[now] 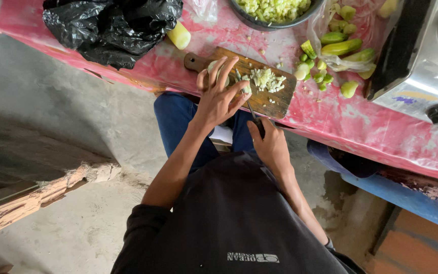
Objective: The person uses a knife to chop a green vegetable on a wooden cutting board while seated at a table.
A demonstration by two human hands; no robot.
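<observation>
Nearest the head camera was the person's dark shirt (239, 223), filling the bottom of the view, with blue trousers (178, 119) showing beyond it. From there both bare forearms reached up to a wooden cutting board (275, 104) that lay on a pink, stained table (361, 127).

The right hand (269, 147) was closed around the dark handle of a knife (249, 107), its fingers wrapped tight at the near edge of the board, and the thin blade ran up and away onto the wood. The left hand (220, 96) rested on the board's left part with its fingers spread and arched, the tips pressing down on a pale peeled vegetable piece (214, 67), mostly hidden beneath them. The blade's end lay close by those fingertips. Just right of the hand sat a small heap of diced pale vegetable (267, 79), touching the board.

Farther up the table, a dark bowl (259, 21) held more chopped pieces. To its right, green vegetables (341, 47) lay in and around a clear plastic bag (330, 62). A black plastic bag (110, 25) was bunched at the table's left end, with a pale yellowish chunk (179, 35) just beside it. A metal stove (422, 66) stood at the right edge.
</observation>
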